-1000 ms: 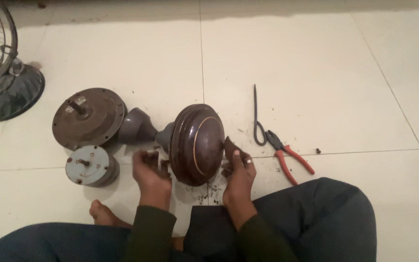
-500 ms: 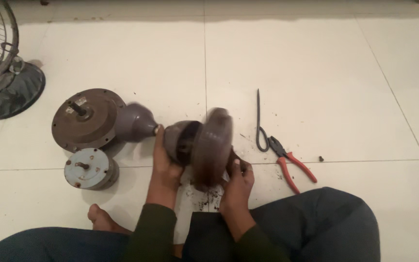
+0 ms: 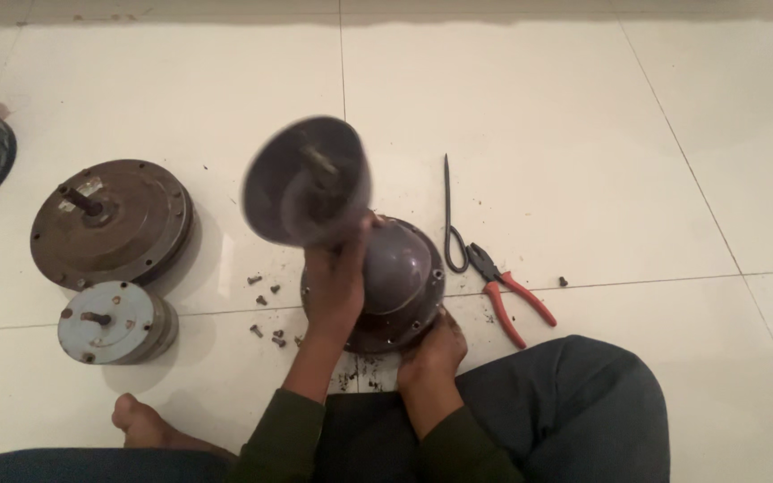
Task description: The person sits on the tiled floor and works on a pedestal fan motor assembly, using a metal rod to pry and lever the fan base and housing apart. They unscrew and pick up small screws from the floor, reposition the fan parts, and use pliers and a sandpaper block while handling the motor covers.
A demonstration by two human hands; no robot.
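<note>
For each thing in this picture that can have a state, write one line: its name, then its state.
Cup-shaped cover: lifted off the floor, tilted, blurred, held by the left hand.
Domed housing: on the floor, steadied by the right hand.
Brown round motor part: flat on the floor, shaft up.
Grey round part: flat on the floor, untouched.
Pliers: lying on the floor, unheld.
Screws: loose, scattered on the floor.

Blurred grey cone-shaped cup (image 3: 308, 182) held tilted, mouth toward camera; dark domed motor housing (image 3: 395, 282) on floor beneath.
</note>
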